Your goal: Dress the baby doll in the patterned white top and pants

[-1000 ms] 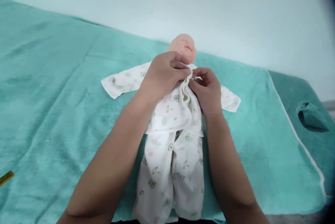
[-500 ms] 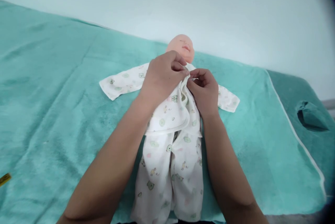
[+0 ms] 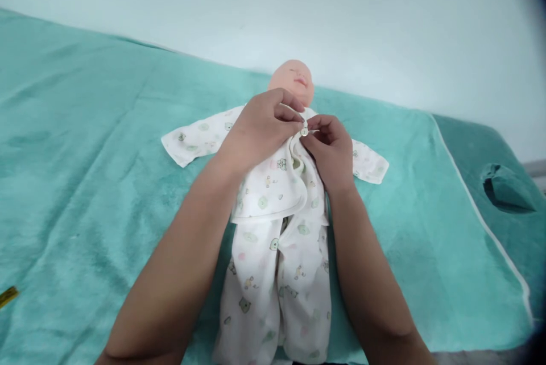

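A baby doll lies face up, its head at the far side, dressed in a white printed jacket and matching trousers. My left hand pinches the jacket's front edge just below the doll's chin. Opposite it, my right hand pinches the same opening from the other side. Between my fingertips a small round button shows at the edge. Lower down, the jacket front hangs loose in a fold. The sleeves spread out flat to both sides.
A turquoise towel-like cover is spread under the doll. Behind it rises a pale wall. At the right, darker green padding has an opening. A small yellow strip lies at the left edge.
The button has come into sight between my fingertips. Both hands remain pinched at the jacket's neckline, with only small finger movements. The view has shifted slightly.
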Available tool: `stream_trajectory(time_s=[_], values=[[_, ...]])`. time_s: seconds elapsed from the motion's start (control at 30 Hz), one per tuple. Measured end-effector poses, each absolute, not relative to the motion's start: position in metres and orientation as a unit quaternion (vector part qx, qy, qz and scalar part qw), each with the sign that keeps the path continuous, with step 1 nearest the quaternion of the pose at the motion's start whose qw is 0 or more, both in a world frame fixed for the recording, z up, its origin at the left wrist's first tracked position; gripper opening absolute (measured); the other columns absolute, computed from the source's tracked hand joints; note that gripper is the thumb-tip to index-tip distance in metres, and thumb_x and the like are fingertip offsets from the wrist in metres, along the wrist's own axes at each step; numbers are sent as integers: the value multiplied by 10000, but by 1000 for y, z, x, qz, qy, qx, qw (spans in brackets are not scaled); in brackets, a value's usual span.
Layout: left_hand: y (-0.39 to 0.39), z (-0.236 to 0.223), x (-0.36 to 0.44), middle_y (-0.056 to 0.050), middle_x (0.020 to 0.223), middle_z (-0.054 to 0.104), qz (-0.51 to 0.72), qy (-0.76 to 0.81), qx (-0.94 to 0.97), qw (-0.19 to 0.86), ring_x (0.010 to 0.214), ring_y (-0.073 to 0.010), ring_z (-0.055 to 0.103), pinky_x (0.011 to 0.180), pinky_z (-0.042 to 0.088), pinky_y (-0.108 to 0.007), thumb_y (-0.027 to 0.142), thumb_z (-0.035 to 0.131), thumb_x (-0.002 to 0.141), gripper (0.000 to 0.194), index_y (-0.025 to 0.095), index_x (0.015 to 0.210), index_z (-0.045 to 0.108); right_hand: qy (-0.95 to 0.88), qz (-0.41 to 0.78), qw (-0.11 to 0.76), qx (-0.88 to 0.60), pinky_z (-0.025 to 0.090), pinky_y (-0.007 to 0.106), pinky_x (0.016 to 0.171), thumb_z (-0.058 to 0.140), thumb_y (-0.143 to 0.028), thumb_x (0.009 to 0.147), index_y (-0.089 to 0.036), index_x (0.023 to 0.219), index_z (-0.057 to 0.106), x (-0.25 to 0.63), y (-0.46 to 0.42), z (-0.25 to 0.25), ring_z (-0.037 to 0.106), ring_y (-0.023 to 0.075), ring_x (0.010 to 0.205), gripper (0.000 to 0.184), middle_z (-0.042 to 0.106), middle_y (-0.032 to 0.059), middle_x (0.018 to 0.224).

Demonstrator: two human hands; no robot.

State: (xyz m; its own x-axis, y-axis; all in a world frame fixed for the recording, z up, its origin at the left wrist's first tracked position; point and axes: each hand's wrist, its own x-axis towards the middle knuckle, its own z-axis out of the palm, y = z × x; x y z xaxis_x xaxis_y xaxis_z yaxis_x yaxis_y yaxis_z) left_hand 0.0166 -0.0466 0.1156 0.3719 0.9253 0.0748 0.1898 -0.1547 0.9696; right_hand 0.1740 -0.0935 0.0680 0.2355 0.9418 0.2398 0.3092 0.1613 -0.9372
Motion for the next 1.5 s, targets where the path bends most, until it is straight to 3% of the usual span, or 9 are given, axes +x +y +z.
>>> stream_trajectory(time_s=[0.2,0.33,0.53,0.7,0.9,1.07,1.2,1.33,1.5], values=[[-43,108,21,-11,867,687,402,409,663,481,801,-151,651,703,533,-286,125,655,787,169,231,918,652,-547,340,532,-550,500,304,624,678,-430,855,-283,1049,623,180,-92,66,580,152,754,250,637,17,1001],[-40,102,27,-18,934,673,416,429,682,421,865,-155,627,807,526,-297,81,568,783,242,226,931,692,-552,324,536,-551,508,313,670,699,-395,840,-279,1050,634,178,-90,62,584,158,799,248,657,19,1040],[-46,94,28,-41,977,644,439,444,714,317,921,-178,619,911,489,-342,35,484,782,299,215,780,722,-555,277,542,-568,468,293,677,638,-318,862,-251,951,642,168,-97,71,507,120,680,112,647,-10,926],[-65,90,20,-46,1002,657,469,427,716,291,937,-179,622,844,497,-327,80,493,837,265,223,823,715,-601,213,488,-596,439,294,663,613,-331,871,-239,890,609,161,-123,76,486,118,644,94,604,-17,836],[-97,78,-6,-25,926,669,458,420,713,323,800,-165,594,722,476,-311,181,536,879,182,255,892,702,-675,171,357,-623,387,296,624,678,-463,841,-254,920,597,161,-154,89,494,137,640,237,589,-22,779],[-100,73,-14,-8,864,641,412,400,744,342,745,-156,551,689,442,-300,244,539,909,168,269,962,697,-690,120,277,-657,315,290,585,688,-427,834,-266,1009,607,150,-163,99,513,156,658,251,627,2,865],[-97,78,-13,2,780,596,393,389,767,325,721,-153,532,679,426,-295,293,545,929,135,251,924,673,-670,159,334,-644,337,292,605,599,-307,886,-256,927,628,152,-158,92,497,151,644,72,588,-15,752],[-98,83,-14,11,745,581,382,404,764,328,690,-145,519,654,425,-287,318,571,923,128,231,851,631,-593,275,445,-612,366,279,600,566,-306,902,-232,864,634,157,-152,88,461,138,627,108,520,-31,681],[-97,80,-18,-19,889,596,349,388,809,270,798,-164,547,713,454,-303,300,649,879,65,238,894,659,-541,273,553,-572,361,272,608,574,-287,899,-220,767,625,151,-154,88,460,129,649,157,516,-32,678]])
